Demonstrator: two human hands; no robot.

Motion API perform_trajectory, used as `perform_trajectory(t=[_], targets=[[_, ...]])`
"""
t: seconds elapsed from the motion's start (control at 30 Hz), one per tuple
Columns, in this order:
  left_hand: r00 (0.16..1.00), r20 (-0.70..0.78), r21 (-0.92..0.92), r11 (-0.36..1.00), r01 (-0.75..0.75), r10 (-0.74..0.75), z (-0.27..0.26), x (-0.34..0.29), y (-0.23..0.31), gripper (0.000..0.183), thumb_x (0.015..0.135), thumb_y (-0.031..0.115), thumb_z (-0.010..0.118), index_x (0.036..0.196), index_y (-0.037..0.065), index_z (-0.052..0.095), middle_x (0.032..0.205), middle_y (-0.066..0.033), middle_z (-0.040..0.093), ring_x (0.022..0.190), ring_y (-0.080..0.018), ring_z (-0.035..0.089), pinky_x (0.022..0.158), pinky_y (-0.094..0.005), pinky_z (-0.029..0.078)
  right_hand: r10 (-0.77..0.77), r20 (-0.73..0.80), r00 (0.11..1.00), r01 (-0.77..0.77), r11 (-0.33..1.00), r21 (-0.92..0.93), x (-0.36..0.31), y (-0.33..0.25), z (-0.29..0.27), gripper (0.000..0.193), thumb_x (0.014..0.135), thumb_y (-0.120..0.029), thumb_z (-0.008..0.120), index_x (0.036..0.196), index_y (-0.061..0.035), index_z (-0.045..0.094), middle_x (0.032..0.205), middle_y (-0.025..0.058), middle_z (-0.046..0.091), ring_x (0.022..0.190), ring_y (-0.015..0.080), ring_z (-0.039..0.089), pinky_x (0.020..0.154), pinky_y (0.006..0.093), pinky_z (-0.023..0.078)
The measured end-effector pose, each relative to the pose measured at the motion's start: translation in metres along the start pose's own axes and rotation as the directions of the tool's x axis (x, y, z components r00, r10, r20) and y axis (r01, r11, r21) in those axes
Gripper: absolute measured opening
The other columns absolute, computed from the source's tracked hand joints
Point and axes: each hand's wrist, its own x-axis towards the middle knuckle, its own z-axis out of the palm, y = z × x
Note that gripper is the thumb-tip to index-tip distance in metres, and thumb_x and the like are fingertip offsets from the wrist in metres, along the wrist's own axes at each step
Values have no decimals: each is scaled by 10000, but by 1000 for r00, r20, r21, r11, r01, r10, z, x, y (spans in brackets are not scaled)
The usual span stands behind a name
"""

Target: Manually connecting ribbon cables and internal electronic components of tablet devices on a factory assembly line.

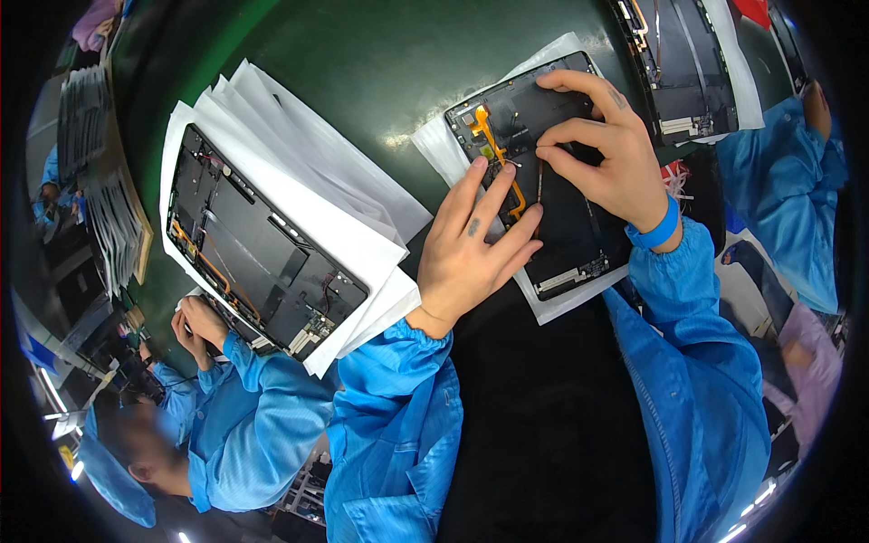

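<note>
An open black tablet housing (pixel 570 231) lies tilted on white paper sheets (pixel 436 149) in front of me. An orange flex cable (pixel 486 125) runs along its left part. My left hand (pixel 462 253) rests there, fingers stretched, the tips touching the housing beside the flex cable. Over the housing's right half is my right hand (pixel 611 149). Its thumb and a finger pinch the upper end of a thin dark cable (pixel 540 185), while the forefinger reaches toward the far edge. A blue band (pixel 655 226) circles my right wrist.
Another open tablet housing (pixel 262 253) lies on stacked white sheets (pixel 317 163) at the left. A third housing (pixel 683 63) sits at the far right on the dark green table (pixel 362 54). Co-workers in blue sleeves (pixel 281 389) are at the left and right. Stacked panels (pixel 109 226) stand far left.
</note>
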Motion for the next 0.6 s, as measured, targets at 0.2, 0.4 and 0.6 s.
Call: perform_trajectory(t=[0.2, 0.4, 0.6], targets=[[1000, 17, 2, 1000, 4, -4, 0, 0, -1, 490, 775, 288, 926, 1248, 223, 816, 1560, -161, 582, 1471, -466, 509, 1133, -535, 523, 9, -9, 1000, -10, 1000, -17, 0, 1, 5, 89, 807, -113, 849, 878, -71, 818, 1387, 64, 687, 1231, 292, 663, 1051, 425, 493], [1000, 16, 3, 1000, 6, -6, -1, 1, -1, 495, 787, 289, 918, 1266, 221, 814, 1557, -182, 573, 1462, -461, 519, 1136, -529, 522, 10, -27, 1000, -11, 1000, -25, 1, 2, 8, 91, 800, -107, 853, 870, -69, 810, 1366, 58, 681, 1216, 274, 667, 1042, 422, 495], [999, 3, 27, 999, 46, -46, 1, 7, 4, 520, 803, 285, 907, 1303, 202, 792, 1543, -244, 522, 1407, -459, 553, 1115, -514, 525, 13, -28, 1000, -13, 1000, -13, 2, 3, 8, 98, 786, -99, 854, 864, -62, 808, 1359, 65, 681, 1208, 274, 666, 1036, 421, 502]])
